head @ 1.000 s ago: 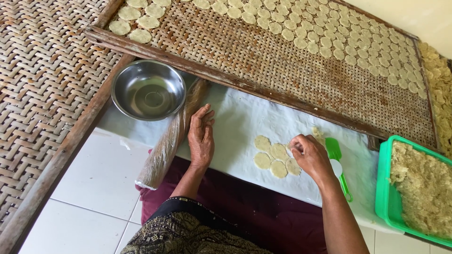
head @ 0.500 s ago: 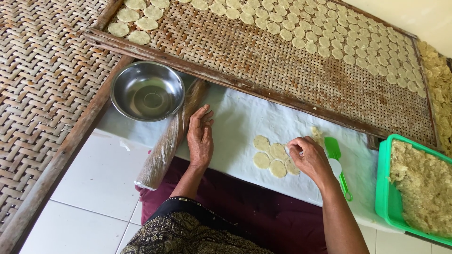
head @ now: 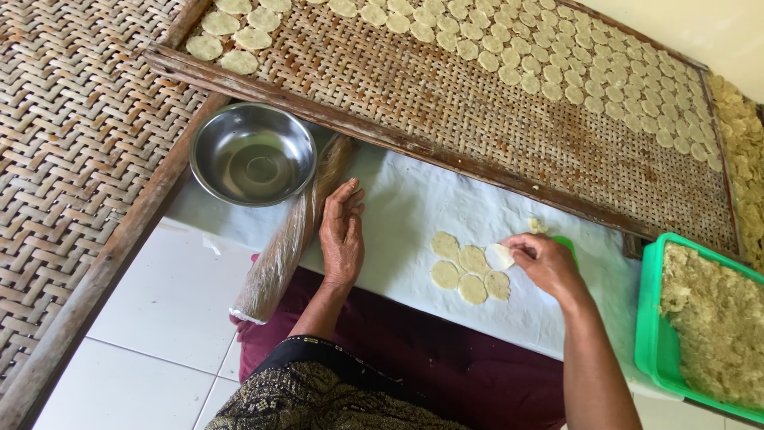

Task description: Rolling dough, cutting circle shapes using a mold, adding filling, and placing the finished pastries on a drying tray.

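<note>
Trays first: a long woven drying tray (head: 477, 103) runs along the far side, covered in rows of pale discs, with a white cloth (head: 414, 215) spread on the near side of it. On the cloth lies a small cluster of dough discs (head: 465, 271), just left of the right hand (head: 545, 263) and well right of the left hand (head: 342, 231). The right hand is nearer, its fingers (head: 517, 248) pinching a thin pale disc (head: 500, 256) at its right edge (it sits at the cluster's upper right, touching its neighbours). The left hand lies flat and slack on the cloth, holding nothing, beside a wrapped rolling pin (head: 290, 235) that slants toward a steel bowl (head: 253, 153). A green tub (head: 654, 334) of crumbly dough sits to the right.
</note>
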